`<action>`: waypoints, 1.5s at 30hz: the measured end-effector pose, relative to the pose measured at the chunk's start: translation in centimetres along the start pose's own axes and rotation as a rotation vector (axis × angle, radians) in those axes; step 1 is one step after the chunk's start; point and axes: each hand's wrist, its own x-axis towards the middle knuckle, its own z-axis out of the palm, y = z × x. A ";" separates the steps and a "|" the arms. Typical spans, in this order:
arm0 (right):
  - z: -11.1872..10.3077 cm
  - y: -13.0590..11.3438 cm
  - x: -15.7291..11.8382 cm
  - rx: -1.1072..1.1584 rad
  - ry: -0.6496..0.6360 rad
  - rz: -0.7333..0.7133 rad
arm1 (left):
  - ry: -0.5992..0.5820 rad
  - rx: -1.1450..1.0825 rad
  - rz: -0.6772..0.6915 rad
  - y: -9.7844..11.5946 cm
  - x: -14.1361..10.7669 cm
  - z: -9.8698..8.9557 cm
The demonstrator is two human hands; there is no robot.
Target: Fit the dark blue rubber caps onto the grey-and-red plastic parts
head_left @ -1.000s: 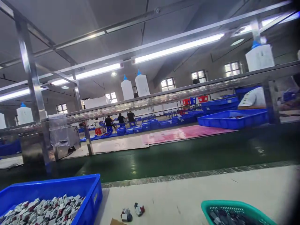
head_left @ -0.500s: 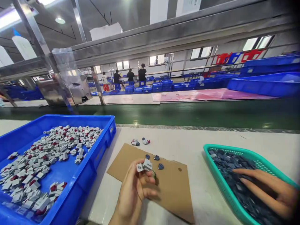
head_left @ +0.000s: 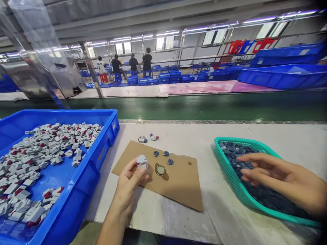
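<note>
My left hand (head_left: 130, 178) pinches a light grey part (head_left: 142, 162) with a bit of red, over the left side of a brown cardboard sheet (head_left: 178, 187). My right hand (head_left: 278, 173) is over the green basket (head_left: 246, 200) of dark blue-grey pieces (head_left: 276, 200), thumb and fingers closed on a dark piece (head_left: 245, 165). On the cardboard lie a round, bottle-cap-like object (head_left: 160, 170) in a wet-looking spot and several small dark pieces (head_left: 170, 162). Beyond its far edge rest two joined grey, red and blue parts (head_left: 154, 137).
A large blue tray (head_left: 84, 177) of grey and red parts stands at the left. Behind the white table (head_left: 194, 134) runs a green belt (head_left: 184, 107). Blue bins (head_left: 283, 76) stand beyond it at the right, and several people (head_left: 147, 61) are in the distance.
The view has tilted down. My left hand has turned its grey part and moved left, uncovering the round object. My right hand has risen a little from the pieces, with one between its fingers.
</note>
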 end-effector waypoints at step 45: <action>14.2 -10.4 3.3 -0.192 -0.367 -0.570 | -0.004 0.033 -0.040 -1.7 0.0 -1.4</action>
